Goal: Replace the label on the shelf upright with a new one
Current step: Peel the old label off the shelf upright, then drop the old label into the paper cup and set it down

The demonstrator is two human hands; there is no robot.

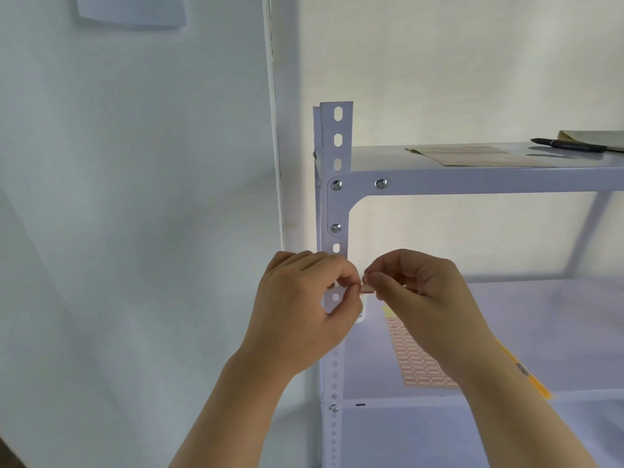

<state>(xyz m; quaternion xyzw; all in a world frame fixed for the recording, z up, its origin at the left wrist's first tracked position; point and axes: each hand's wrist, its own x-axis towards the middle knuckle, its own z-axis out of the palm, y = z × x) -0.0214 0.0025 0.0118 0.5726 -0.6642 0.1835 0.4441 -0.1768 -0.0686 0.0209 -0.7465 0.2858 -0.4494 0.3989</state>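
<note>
I have both hands up in front of the upright (pixel 335 211), just below its bolted corner, so the work sits at eye level. My left hand (pixel 304 309) is curled, thumb and forefinger pinched on one end of a small red-edged label (pixel 367 291). My right hand (pixel 418 298) pinches the other end from 3 o'clock, its remaining fingers folded in. Between the two pinches the label shows only as a thin strip, edge-on, so I cannot tell which face is sticky or whether this is the old label or the new. It sits just beside the upright's right edge; I can't tell if it touches the metal. Holding both ends keeps it taut and stops it curling onto itself.

A pale scrap at 6 o'clock from the label, half behind my left hand, is too hidden to name. The sheet (pixel 418 363) of spare labels lies on the lower shelf (pixel 540 332) at 5 o'clock, close for a fresh one. The pen (pixel 567 145) rests on the top shelf at 2 o'clock, out of the way.
</note>
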